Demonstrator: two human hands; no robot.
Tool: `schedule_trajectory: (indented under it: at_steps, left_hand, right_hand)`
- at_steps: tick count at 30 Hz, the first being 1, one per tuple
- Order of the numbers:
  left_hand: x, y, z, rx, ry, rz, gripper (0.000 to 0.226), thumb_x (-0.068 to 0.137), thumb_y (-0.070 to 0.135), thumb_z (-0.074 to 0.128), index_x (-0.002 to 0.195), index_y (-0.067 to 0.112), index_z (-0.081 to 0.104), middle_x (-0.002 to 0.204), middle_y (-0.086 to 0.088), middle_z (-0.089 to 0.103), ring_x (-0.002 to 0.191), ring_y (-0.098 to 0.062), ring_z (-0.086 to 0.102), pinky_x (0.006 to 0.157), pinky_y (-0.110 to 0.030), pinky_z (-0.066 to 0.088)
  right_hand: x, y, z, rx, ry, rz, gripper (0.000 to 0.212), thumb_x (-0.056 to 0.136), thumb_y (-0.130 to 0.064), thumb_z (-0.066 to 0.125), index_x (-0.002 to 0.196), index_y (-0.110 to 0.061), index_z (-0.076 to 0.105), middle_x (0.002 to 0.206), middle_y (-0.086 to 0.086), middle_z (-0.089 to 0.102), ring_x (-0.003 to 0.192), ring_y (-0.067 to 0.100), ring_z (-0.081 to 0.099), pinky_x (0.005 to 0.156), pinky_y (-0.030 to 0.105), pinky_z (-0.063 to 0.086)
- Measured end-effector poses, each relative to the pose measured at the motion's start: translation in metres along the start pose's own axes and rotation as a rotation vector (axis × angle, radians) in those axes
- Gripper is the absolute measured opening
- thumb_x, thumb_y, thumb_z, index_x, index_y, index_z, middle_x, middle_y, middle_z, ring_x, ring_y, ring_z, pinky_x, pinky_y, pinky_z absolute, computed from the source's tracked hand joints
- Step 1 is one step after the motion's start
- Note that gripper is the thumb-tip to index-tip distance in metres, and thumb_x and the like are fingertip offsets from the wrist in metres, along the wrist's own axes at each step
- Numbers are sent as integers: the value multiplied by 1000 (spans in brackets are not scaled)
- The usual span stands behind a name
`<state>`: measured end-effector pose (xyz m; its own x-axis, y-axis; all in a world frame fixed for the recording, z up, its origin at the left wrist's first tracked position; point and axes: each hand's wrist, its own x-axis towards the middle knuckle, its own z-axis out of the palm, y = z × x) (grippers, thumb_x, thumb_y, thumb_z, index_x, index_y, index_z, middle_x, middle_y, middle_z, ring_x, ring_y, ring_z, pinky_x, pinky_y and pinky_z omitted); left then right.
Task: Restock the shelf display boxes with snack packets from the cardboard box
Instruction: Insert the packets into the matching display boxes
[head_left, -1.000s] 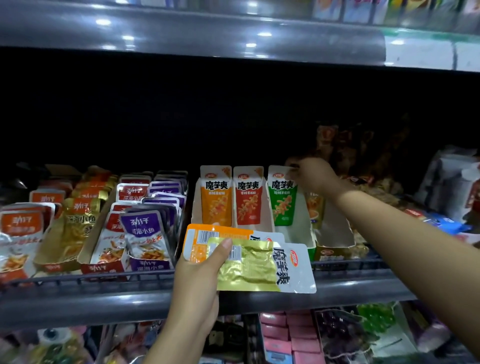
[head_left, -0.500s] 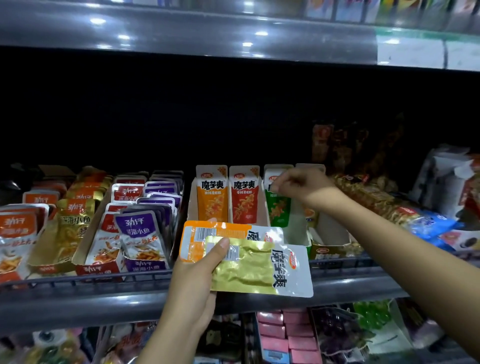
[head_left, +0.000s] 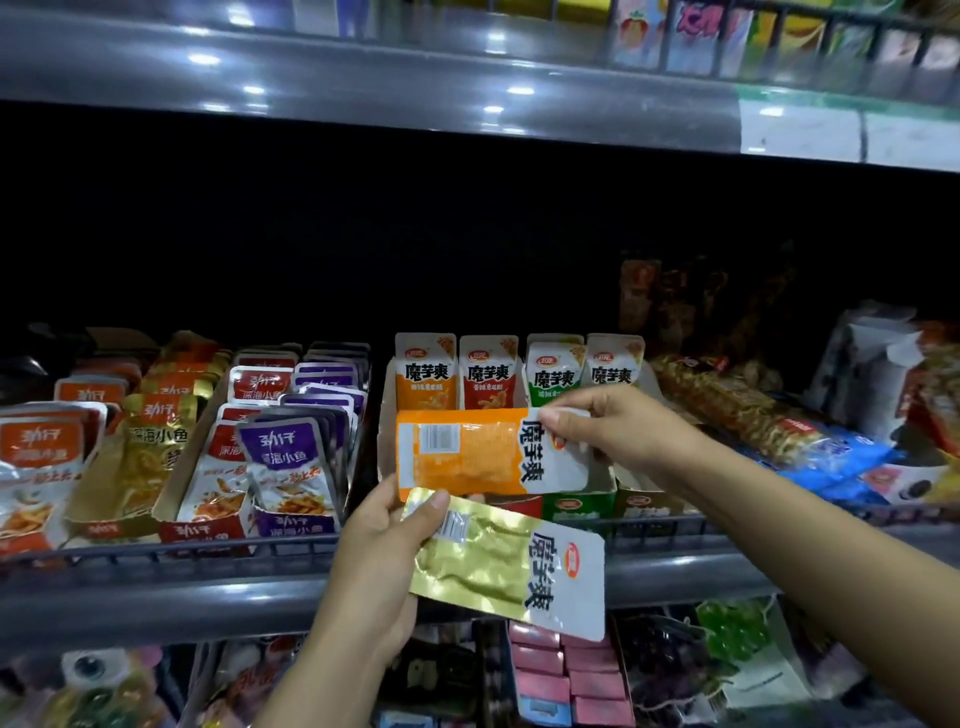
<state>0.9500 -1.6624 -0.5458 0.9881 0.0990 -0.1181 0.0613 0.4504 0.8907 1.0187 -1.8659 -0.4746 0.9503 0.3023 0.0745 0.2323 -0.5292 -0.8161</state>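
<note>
Two light, floppy, slippery foil snack packets are being pinched at their sealed ends: orange packet (head_left: 467, 452) by right hand (head_left: 618, 423), gold packet (head_left: 498, 564) by left hand (head_left: 382, 551).

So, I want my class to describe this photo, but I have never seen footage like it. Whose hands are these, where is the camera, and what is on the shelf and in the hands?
No machine here: a person wears a camera on the head, so you look forward and down at their own two bare hands. The left hand grips a shiny gold foil snack packet. The right hand pinches the white end of an orange snack packet, held sideways in front of the white cardboard display box. In that box stand upright orange, red and green packets. To the left, purple-fronted fish snack packets fill another box on the grey metal shelf.
</note>
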Motion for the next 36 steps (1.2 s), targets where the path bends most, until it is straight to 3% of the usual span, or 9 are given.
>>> schedule_trajectory:
  at_steps: [4,9,15,19,23,25,31,34,36]
  left_hand:
    - [4,4,-11,-20,-29,-43,34,92,2,53,123,16,56,98,-15,74,96,-31,69,78,-43,53]
    - [0,9,-11,-192,-22,-126,24,99,12,43,117,12,59,95,-17,74,85,-26,71,65,-38,60]
    - [7,14,-14,-210,-13,-35,41,103,33,20,111,8,51,38,-1,59,32,-6,57,30,-16,40]
    - [6,12,-10,-224,31,-176,43,80,15,63,122,9,59,92,-13,74,80,-21,72,56,-31,59]
    - [-2,2,-5,-264,169,-108,38,78,-1,67,111,16,62,99,-11,72,90,-26,69,67,-39,55]
    - [-3,3,-3,-289,209,-85,35,79,-1,67,110,14,63,98,-11,73,91,-26,69,69,-39,56]
    - [-3,7,-10,-318,251,-23,27,81,0,66,104,15,65,95,-8,74,88,-23,71,76,-42,58]
    - [-3,8,-16,-288,248,7,23,83,1,65,101,15,65,92,-6,74,74,-16,73,60,-31,59]
    - [-2,8,-19,-231,270,41,27,84,2,65,109,11,65,97,-7,73,80,-15,72,69,-31,58]
  right_hand:
    - [0,-12,-1,212,45,32,13,89,-25,60,90,-18,71,86,7,71,58,11,63,45,18,47]
    - [-13,-20,6,132,41,-166,26,75,-43,61,93,-31,75,101,-7,73,94,10,69,87,29,54]
    - [-29,-13,8,-102,-77,-331,24,76,-38,64,92,-25,76,102,-12,72,103,2,64,95,26,50]
    - [-30,-5,0,-108,-173,-354,22,78,-30,68,96,-19,76,108,-9,71,110,4,60,98,27,47]
    - [-27,-4,10,-176,-48,-341,41,82,-25,69,121,-35,60,143,-16,42,115,-17,47,98,19,45]
    - [-22,-4,19,-177,112,-332,62,81,-25,71,131,-46,42,146,-18,35,130,-1,41,106,34,42]
    - [8,-6,28,291,98,156,61,76,-13,75,132,-8,49,112,25,65,92,33,66,57,28,58]
    - [20,-8,32,259,104,158,49,78,-16,75,121,0,58,101,18,69,71,23,64,45,21,51]
    - [32,-16,32,161,170,73,38,81,-18,73,115,-4,61,86,8,69,54,12,59,44,20,47]
